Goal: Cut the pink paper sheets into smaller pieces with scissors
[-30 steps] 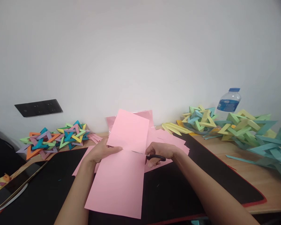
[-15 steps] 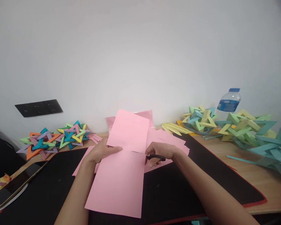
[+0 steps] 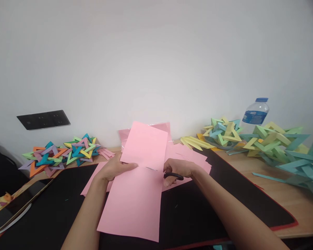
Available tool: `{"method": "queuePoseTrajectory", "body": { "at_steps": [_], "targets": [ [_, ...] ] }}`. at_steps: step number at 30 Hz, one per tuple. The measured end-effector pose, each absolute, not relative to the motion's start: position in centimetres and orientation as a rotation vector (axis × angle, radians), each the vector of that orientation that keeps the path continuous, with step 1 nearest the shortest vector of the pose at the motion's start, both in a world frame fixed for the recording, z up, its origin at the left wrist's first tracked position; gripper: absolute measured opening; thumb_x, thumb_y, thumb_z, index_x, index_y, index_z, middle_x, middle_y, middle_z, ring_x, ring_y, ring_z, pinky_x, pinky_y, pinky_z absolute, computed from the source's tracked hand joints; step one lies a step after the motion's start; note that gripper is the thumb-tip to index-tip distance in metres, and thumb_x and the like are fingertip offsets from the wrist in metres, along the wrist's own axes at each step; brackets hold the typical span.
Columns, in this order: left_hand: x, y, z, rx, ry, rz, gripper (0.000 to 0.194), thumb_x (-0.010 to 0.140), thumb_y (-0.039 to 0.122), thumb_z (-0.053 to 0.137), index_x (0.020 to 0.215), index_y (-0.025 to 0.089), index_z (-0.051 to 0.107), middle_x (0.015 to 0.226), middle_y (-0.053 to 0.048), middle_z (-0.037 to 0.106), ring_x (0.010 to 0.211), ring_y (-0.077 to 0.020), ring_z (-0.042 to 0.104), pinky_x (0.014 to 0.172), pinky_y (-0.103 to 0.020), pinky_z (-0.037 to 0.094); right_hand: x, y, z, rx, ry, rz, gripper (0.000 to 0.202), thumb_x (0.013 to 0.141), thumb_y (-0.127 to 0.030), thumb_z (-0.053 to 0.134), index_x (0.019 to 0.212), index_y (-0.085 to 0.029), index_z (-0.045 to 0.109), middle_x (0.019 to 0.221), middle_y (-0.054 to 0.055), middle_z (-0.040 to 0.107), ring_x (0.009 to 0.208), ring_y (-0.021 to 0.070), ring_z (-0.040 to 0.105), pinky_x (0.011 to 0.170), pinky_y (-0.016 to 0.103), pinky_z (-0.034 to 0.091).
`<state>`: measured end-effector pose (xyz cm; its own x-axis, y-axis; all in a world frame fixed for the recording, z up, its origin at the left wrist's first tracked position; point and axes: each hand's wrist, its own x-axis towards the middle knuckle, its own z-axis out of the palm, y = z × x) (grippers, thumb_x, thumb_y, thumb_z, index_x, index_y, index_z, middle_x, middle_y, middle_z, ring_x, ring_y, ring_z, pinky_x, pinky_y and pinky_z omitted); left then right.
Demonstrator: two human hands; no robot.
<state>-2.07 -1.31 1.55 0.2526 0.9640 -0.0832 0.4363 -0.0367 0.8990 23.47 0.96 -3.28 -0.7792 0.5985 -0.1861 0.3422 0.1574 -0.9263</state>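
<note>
A large pink paper sheet [image 3: 134,205] is held up over the desk, with a cut line running across its middle. My left hand [image 3: 117,167] grips its left edge, thumb on top near the cut. Closed round the black handles of a pair of scissors [image 3: 176,176] is my right hand [image 3: 177,169], at the sheet's right edge. A sliver of blade shows in the slit; the rest is hidden by paper. More pink sheets [image 3: 193,158] lie fanned out behind and beneath.
A black mat [image 3: 198,215] with red edging covers much of the wooden desk. Folded paper stars [image 3: 80,149] stand at left, others [image 3: 273,139] at right. Yellow strips [image 3: 194,142] lie near the wall. There are also a bottle [image 3: 255,111], a phone [image 3: 18,205] and a wall socket [image 3: 43,119].
The pink sheet and my left hand have shifted slightly to the right. The scissors' handles sit a little closer together, and less of the cut's right part is visible.
</note>
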Motion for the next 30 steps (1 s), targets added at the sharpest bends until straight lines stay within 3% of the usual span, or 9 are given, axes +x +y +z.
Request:
{"method": "queuePoseTrajectory", "body": {
  "at_steps": [9, 19, 30],
  "targets": [
    [-2.12, -1.35, 1.53, 1.632, 1.299, 0.737, 0.047, 0.064, 0.039, 0.072, 0.104, 0.017, 0.058, 0.094, -0.007, 0.071, 0.085, -0.0270, 0.067, 0.065, -0.033, 0.056, 23.48, 0.71, -3.07, -0.926, -2.218, 1.651, 0.024, 0.059, -0.032, 0.075, 0.071, -0.013, 0.067, 0.052, -0.004, 0.052, 0.045, 0.0040, 0.040, 0.044, 0.018, 0.031],
    [-1.97, -1.38, 1.54, 1.629, 1.313, 0.756, 0.050, 0.064, 0.039, 0.072, 0.107, 0.019, 0.056, 0.097, -0.007, 0.071, 0.085, -0.0267, 0.068, 0.065, -0.034, 0.057, 23.34, 0.49, -2.90, -0.976, -2.190, 1.648, 0.014, 0.058, -0.023, 0.070, 0.068, -0.013, 0.067, 0.052, -0.004, 0.055, 0.044, 0.0041, 0.042, 0.043, 0.017, 0.031],
    [-2.05, -1.20, 1.35, 1.621, 1.261, 0.767, 0.044, 0.066, 0.036, 0.072, 0.103, 0.020, 0.055, 0.093, -0.005, 0.071, 0.084, -0.0248, 0.067, 0.066, -0.033, 0.056, 23.54, 0.87, -3.40, -0.972, -2.181, 1.664, 0.029, 0.055, -0.035, 0.078, 0.071, -0.013, 0.068, 0.058, -0.001, 0.061, 0.048, 0.0063, 0.049, 0.046, 0.018, 0.038]
  ]
}}
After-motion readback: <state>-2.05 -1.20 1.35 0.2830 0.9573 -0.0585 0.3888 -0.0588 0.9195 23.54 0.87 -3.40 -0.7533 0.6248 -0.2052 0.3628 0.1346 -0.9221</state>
